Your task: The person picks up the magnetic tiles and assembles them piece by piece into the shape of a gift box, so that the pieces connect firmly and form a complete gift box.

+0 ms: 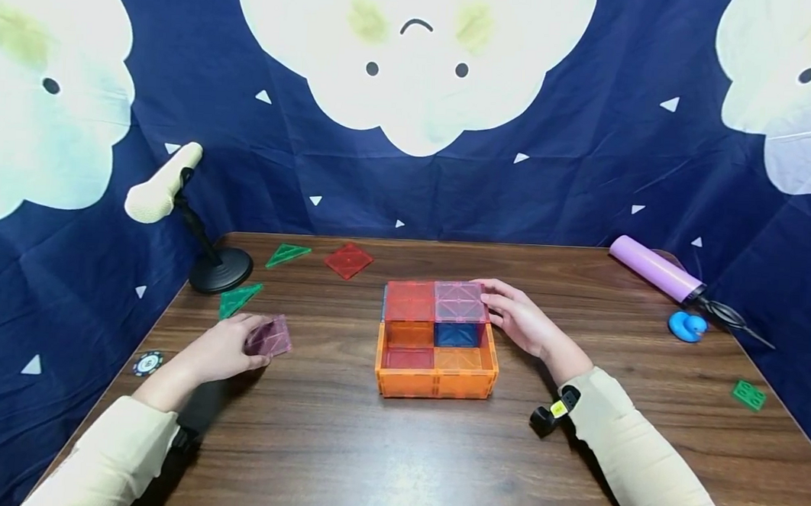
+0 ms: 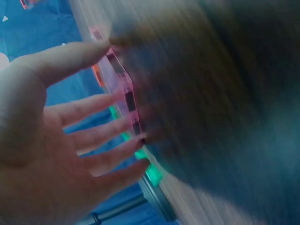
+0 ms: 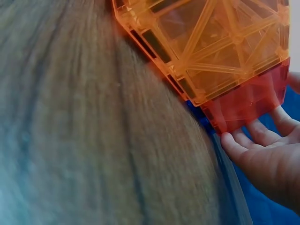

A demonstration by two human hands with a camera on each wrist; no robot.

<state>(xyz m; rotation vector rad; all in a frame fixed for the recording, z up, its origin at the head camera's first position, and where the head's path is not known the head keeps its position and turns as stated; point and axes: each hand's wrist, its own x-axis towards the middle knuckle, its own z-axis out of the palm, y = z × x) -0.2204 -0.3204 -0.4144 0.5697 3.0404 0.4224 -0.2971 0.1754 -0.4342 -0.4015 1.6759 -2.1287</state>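
Note:
A translucent purple magnetic tile [image 1: 278, 337] tilts above the left part of the table. My left hand [image 1: 229, 346] holds it by its edges, thumb at one end and fingers along it in the left wrist view. Mid-table stands a box of magnetic tiles [image 1: 405, 383], orange in front, with compartments open at the front. A red tile [image 1: 410, 301] and a purple tile [image 1: 459, 302] cover its back half. Beside the back right corner, my right hand [image 1: 522, 320] touches the box, its fingers against a red side wall [image 3: 248, 108] in the right wrist view.
Two green triangle tiles [image 1: 240, 299] and a red square tile [image 1: 348, 261] lie at the back left. A black stand [image 1: 220, 270] and a poker chip [image 1: 147, 362] are left. Along the right lie a purple umbrella [image 1: 655, 268], a blue rubber duck [image 1: 687, 326] and a green brick [image 1: 748, 395].

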